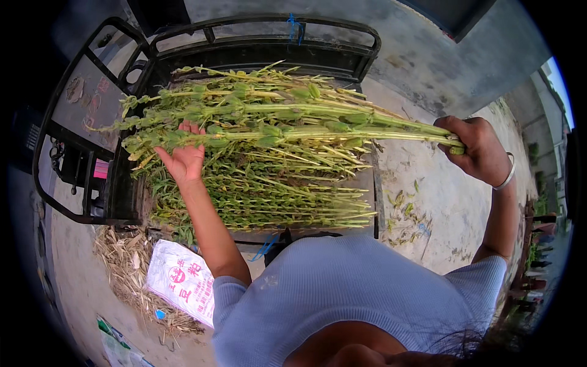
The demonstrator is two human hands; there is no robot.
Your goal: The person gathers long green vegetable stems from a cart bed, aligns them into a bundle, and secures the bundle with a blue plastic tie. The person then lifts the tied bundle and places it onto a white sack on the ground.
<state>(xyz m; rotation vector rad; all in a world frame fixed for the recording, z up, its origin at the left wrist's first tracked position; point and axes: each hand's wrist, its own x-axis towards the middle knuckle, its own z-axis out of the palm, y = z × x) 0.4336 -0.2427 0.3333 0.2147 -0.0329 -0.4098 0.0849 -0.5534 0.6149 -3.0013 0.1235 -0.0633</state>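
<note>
My right hand (476, 148) is closed round the bare lower ends of a few long green sesame stalks (342, 119). It holds them out past the right side of a cart bed, and a light bangle circles the wrist. The stalks stretch leftward, roughly level, to their leafy, pod-covered tops. Under those tops my left hand (185, 160) is palm up with thumb and fingers apart; the stalks pass over part of its fingers. Below lies a thick heap of similar sesame stalks (263, 205), their cut ends pointing right.
A black metal rail (244, 24) runs along the cart's far side, and a railed frame (46, 128) stands at the left. A white sack (181, 278) with red print lies on dry plant litter (125, 269). Loose leaves (400, 205) dot the concrete at right.
</note>
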